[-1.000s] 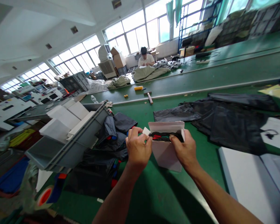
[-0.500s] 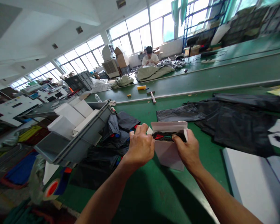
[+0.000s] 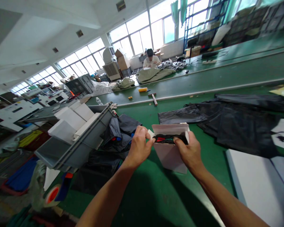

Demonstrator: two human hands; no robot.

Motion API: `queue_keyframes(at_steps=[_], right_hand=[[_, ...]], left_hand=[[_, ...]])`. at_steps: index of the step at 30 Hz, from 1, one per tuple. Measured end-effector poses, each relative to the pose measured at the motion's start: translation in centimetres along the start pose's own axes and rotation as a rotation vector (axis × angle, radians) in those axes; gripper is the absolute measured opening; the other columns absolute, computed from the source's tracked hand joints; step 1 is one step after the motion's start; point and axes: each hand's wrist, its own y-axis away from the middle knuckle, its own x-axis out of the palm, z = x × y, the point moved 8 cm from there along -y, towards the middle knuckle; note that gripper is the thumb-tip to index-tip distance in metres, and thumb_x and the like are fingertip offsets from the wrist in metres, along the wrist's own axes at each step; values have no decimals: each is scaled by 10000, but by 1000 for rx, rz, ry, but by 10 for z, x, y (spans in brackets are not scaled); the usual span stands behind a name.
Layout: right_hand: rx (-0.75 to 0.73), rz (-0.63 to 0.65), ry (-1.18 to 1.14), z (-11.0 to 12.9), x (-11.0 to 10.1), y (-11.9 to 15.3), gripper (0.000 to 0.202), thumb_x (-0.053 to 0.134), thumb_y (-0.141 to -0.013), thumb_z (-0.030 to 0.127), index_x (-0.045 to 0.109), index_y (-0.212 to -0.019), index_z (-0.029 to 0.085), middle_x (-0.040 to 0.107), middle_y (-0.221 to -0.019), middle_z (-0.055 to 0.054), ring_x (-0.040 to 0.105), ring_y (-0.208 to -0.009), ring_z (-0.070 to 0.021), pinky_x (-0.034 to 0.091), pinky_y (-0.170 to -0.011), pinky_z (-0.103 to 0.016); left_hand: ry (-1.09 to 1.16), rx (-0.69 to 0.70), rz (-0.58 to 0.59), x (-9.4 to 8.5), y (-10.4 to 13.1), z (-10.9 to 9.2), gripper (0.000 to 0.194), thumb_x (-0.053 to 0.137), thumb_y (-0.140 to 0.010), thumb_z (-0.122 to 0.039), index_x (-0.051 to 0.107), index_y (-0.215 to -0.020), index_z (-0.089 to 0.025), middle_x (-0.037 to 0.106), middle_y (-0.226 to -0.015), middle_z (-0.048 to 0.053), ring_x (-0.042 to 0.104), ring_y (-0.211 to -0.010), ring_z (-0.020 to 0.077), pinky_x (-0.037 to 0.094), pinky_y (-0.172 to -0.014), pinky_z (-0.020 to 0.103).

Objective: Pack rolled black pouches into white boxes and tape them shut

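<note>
My right hand [image 3: 188,151] grips the box [image 3: 169,157] at its right end, thumb on the black bundle [image 3: 165,139] stretching left-to-right in its mouth; my left hand [image 3: 140,145] curls at its left flap [image 3: 150,133], pinch unclear.

Right grip [image 3: 188,151] on open white box [image 3: 168,156], left grip [image 3: 140,145] at side flap [image 3: 150,133], dark contents [image 3: 164,138]

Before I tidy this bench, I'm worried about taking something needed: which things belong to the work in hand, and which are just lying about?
In hand:
- open white box, held by the right hand, with the left hand at its side flap
- dark bundle inside it

Apparently lying about:
- clear bottle
- yellow tube
- pale-handled tool
</note>
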Motion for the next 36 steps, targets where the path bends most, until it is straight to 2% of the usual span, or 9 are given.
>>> queue_keyframes(at_steps=[3, 5, 8, 12, 20, 27, 31, 33, 36], right_hand=[[-6, -22, 12, 2, -2, -1, 267, 586, -679, 454, 542, -786, 214, 604, -661, -11, 528, -603, -195, 421, -561, -295], [-15, -28, 12, 4, -2, -1, 259, 584, -678, 448, 543, -782, 215, 597, -652, -6, 520, -595, -190, 415, -551, -288], [-23, -21, 4, 6, -2, -2, 264, 580, -676, 444, 556, -799, 211, 599, -654, -6, 520, -595, -192, 417, -548, -289], [8, -17, 16, 4, -2, -2, 269, 585, -653, 441, 547, -787, 210, 608, -660, -17, 529, -595, -201, 422, -553, -304], [1, -65, 36, 5, -5, -3, 243, 601, -615, 419, 527, -758, 236, 575, -619, 5, 495, -559, -188, 409, -517, -294], [2, -47, 44, 3, -3, -4, 234, 594, -625, 419, 524, -755, 236, 561, -605, 8, 474, -544, -181, 388, -510, -288], [28, -35, 49, 2, -1, -3, 237, 595, -614, 410, 517, -759, 240, 557, -604, 10, 468, -548, -180, 386, -520, -286], [46, -35, 52, 1, -1, -3, 245, 594, -605, 412, 514, -760, 240, 567, -620, 3, 483, -566, -188, 390, -531, -291], [70, -43, 60, -2, -2, -5, 260, 597, -589, 423, 500, -744, 240, 558, -613, -3, 483, -567, -193, 387, -536, -300]], left_hand=[[219, -198, 6, 6, 1, 20, 368, 678, -712, -127, 559, -1058, -166, 552, -1139, 78, 581, -771, 100, 499, -672, 236], [395, -307, 154, 20, 1, 29, 435, 649, -748, -181, 539, -1169, -181, 585, -1127, 77, 579, -722, 83, 493, -615, 204], [602, -408, 367, 38, 4, 35, 336, 638, -770, -278, 593, -1085, -171, 631, -993, 55, 594, -799, 121, 490, -547, 162], [758, -527, 351, 43, 8, 45, 414, 714, -684, -330, 600, -1055, -187, 625, -983, 47, 602, -844, 164, 531, -489, 191], [576, -560, 275, 43, 12, 40, 271, 626, -736, -310, 587, -986, -215, 621, -933, 42, 584, -858, 172, 524, -505, 198], [393, -485, 459, 36, -5, 28, 208, 631, -698, -214, 590, -899, -177, 599, -837, 33, 566, -696, 130, 500, -493, 192], [315, -429, 456, 33, -17, 20, 265, 581, -620, -99, 601, -876, -167, 592, -764, 15, 553, -612, 112, 432, -430, 145], [303, -453, 453, 37, -19, 22, 277, 572, -596, -89, 601, -861, -167, 606, -781, 23, 563, -624, 123, 428, -417, 147], [350, -573, 463, 48, -16, 32, 267, 595, -566, -96, 592, -825, -164, 600, -785, 27, 567, -653, 142, 463, -418, 179]])
